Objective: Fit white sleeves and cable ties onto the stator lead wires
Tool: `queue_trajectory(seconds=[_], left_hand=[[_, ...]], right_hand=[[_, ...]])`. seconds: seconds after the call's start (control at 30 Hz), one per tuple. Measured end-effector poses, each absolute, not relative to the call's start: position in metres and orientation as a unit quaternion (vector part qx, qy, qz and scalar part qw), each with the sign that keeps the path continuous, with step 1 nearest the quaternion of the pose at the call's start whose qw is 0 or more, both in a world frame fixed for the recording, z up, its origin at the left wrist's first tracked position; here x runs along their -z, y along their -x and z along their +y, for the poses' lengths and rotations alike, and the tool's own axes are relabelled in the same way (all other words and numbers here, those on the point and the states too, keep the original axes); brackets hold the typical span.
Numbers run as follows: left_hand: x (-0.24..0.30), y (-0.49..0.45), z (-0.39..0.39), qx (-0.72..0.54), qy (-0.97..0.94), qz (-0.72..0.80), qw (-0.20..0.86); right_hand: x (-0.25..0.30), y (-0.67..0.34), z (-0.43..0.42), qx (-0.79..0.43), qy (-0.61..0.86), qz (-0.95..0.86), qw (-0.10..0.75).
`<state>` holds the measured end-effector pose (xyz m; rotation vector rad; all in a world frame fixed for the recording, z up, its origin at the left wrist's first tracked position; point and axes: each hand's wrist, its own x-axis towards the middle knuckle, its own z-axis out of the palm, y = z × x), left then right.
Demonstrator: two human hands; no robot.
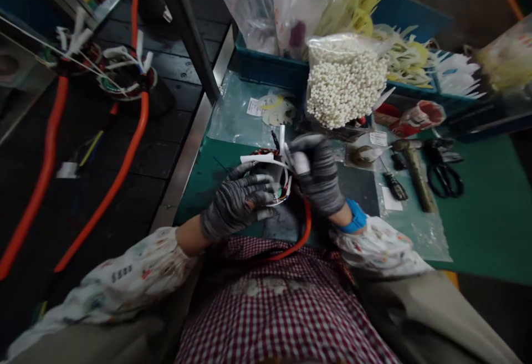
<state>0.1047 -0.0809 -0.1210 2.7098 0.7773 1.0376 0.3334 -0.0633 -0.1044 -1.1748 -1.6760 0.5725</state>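
- The step in hand looks like dressing the leads of a small wound coil (276,178), which sits at the near middle of the green worktop (490,225), just in front of the person's chest.
- The left hand (236,200), gloved, is closed round the coil's left side, steadying it.
- The right hand (318,173), gloved, pinches a white sleeve (300,162) at the coil's 1 o'clock.
- My judgement: the next move calls for a fine, steady pinch while the left hand keeps the coil from turning.
- Counted: one coil held; two more coils (127,73) on the dark surface at 10 o'clock.
- At 3 o'clock: one pair of scissors (444,170), one hammer (415,173).
- At 12 o'clock: one bag of white sleeves (344,84).
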Motion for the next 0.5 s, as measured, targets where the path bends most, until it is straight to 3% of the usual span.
queue_trajectory(seconds=[0.07,0.2,0.27,0.37,0.5], left_hand=[[0.117,-0.094,-0.076,-0.322,-0.915,0.243,0.022],[0.098,-0.078,-0.066,-0.267,-0.930,0.250,-0.035],[0.085,-0.073,-0.061,-0.234,-0.952,0.190,-0.055],[0.067,-0.073,-0.056,-0.186,-0.972,0.122,-0.081],[0.059,-0.077,-0.062,-0.174,-0.968,0.146,-0.105]], right_hand=[[0.111,-0.343,-0.074,-0.238,0.514,-0.670,0.480],[0.120,-0.353,-0.082,-0.389,0.490,-0.682,0.379],[0.118,-0.356,-0.067,-0.401,0.467,-0.708,0.346],[0.110,-0.362,-0.025,-0.396,0.386,-0.780,0.292],[0.100,-0.367,0.018,-0.418,0.238,-0.847,0.227]])
